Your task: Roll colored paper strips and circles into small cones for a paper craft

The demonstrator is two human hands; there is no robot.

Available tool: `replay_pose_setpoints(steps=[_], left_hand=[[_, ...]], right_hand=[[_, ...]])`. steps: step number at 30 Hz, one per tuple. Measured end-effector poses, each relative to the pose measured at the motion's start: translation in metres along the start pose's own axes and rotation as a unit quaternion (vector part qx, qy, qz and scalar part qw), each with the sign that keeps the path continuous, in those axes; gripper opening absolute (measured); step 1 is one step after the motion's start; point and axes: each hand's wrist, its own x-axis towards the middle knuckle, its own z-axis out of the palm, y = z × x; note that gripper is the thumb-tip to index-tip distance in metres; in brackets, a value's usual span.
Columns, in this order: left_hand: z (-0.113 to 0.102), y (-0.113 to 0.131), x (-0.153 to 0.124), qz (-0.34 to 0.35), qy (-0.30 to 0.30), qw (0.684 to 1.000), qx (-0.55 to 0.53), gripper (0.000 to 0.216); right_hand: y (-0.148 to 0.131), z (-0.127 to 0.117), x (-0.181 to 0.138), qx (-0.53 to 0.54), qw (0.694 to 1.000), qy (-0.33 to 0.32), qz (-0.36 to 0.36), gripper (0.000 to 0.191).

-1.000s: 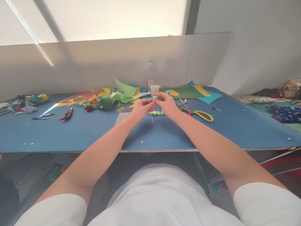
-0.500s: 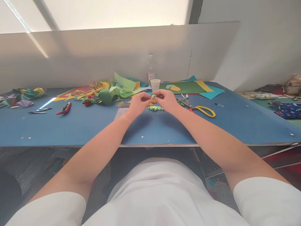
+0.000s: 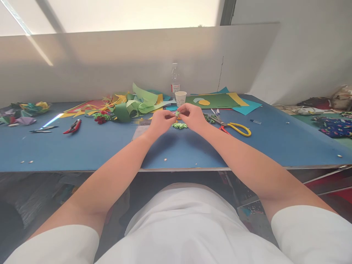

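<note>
1. Where the white clothing fills the bottom of the view, both bare forearms reach forward over the near edge of the blue table (image 3: 82,150).
2. Past that edge, a few tiny scraps lie scattered on the bare table top.
3. At the middle of the table the left hand (image 3: 162,121) and the right hand (image 3: 194,116) meet, fingertips touching.
4. Thumbs and forefingers of both hands are pressed together, pinching a small green paper piece (image 3: 178,113) that is held just above the table; the remaining fingers are curled in.
5. Directly beneath the hands, a cluster of green paper curls (image 3: 179,125) rests on the table.
6. To the right of the hands lie yellow-handled scissors (image 3: 236,129); well off to the left lies a red-handled cutter (image 3: 72,127).
7. Farther back, a heap of green paper strips (image 3: 137,104) sits left of centre, with red paper flowers (image 3: 101,118) just beside it.
8. Behind the hands stands a paper cup (image 3: 180,98), and a dark green sheet (image 3: 214,101) lies to its right.
9. Farthest off, a clear water bottle (image 3: 175,82) stands upright against the pale board.
</note>
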Motion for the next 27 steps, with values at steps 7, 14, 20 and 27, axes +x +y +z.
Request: replay_pose_setpoints(steps=[7,14,20,27], left_hand=[[0.000,-0.003,-0.002,0.022,-0.034,0.999,-0.024,0.022],[0.002,-0.005,-0.003,0.044,-0.029,0.998,-0.032,0.025],[0.002,-0.004,-0.004,0.059,-0.031,0.998,-0.010,0.031],[0.002,-0.004,-0.004,0.063,-0.037,0.997,0.007,0.031]], right_hand=[[-0.002,-0.006,0.000,-0.049,0.998,-0.021,-0.023,0.011],[0.005,-0.005,0.002,-0.060,0.995,-0.010,-0.081,0.010],[0.007,-0.007,0.004,-0.084,0.992,-0.010,-0.088,0.013],[0.012,-0.007,0.005,-0.091,0.992,-0.019,-0.088,0.021]])
